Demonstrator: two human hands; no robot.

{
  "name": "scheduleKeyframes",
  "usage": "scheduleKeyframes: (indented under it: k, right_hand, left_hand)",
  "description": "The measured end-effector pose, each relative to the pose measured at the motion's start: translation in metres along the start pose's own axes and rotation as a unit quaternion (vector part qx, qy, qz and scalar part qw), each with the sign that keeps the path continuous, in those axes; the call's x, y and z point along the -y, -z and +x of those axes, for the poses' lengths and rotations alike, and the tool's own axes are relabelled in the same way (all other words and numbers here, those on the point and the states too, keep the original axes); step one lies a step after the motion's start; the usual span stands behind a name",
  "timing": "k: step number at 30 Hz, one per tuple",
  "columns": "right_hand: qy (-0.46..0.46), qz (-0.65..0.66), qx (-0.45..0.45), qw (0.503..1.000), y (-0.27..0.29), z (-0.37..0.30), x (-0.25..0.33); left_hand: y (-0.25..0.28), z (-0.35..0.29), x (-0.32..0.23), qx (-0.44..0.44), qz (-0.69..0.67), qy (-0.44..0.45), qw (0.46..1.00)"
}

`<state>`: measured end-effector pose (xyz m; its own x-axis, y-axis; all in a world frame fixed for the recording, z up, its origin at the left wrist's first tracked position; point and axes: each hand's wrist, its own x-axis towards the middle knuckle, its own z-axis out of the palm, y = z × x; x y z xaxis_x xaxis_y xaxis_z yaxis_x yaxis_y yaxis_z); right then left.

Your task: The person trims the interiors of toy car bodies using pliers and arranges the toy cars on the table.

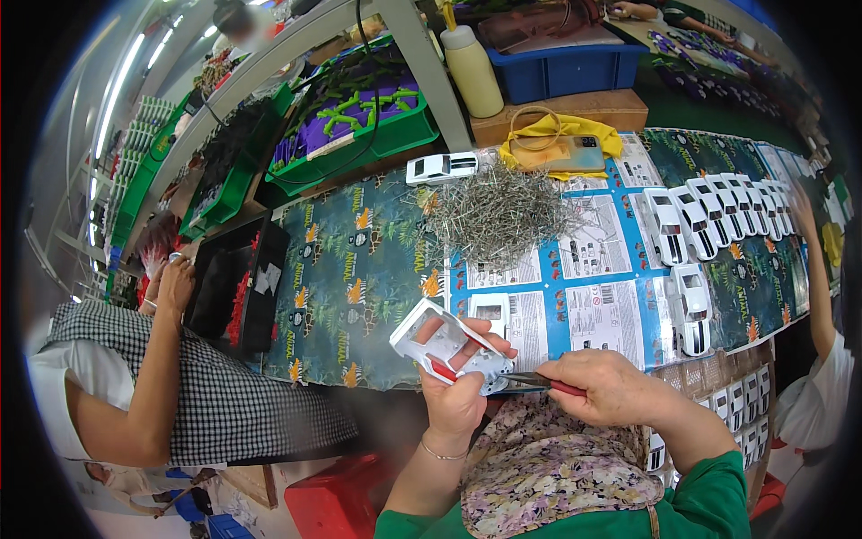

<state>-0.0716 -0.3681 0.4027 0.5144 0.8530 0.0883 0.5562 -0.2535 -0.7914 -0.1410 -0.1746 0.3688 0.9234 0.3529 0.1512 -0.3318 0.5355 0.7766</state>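
My left hand point(455, 406) is closed around a white toy car body point(422, 325), tilted with its open window frames showing. A small red piece point(442, 370) shows beside my left thumb; I cannot make out what it is. Closed on a pair of pliers point(528, 379) with red handles, my right hand point(600, 386) has the dark jaws at the car body's near end. Whether the jaws grip anything there is too small to tell. Just beyond my left fingers, another white toy car point(490, 308) lies on the table. Farther back is a heap of thin metal pins point(503, 214).
White toy cars point(666, 226) stand in a row at the right, with one more car point(691, 310) nearer. A phone point(575, 154) rests on yellow cloth behind the pins. Green bins point(395, 126) and a black tray point(280, 260) are leftward. Co-workers sit on both sides.
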Motion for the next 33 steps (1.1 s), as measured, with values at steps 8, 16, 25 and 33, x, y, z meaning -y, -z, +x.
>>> scheduleKeyframes:
  k: [8, 16, 25, 33]
  right_hand:
    - [-0.008, 0.031, -0.04, 0.999, -0.015, -0.003, 0.0]
    - [0.029, 0.033, -0.054, 0.998, -0.017, -0.007, -0.006]
    - [0.066, 0.021, -0.057, 0.996, -0.003, 0.002, -0.009]
    - [0.079, 0.019, -0.056, 0.995, 0.002, 0.007, -0.015]
  left_hand:
    - [0.006, -0.007, 0.005, 0.026, 0.061, -0.078, 0.995]
    - [0.005, -0.01, -0.006, 0.08, 0.05, -0.059, 0.994]
    - [0.002, -0.004, -0.01, 0.08, 0.046, -0.048, 0.995]
    - [-0.006, 0.001, -0.012, 0.053, 0.033, -0.046, 0.997]
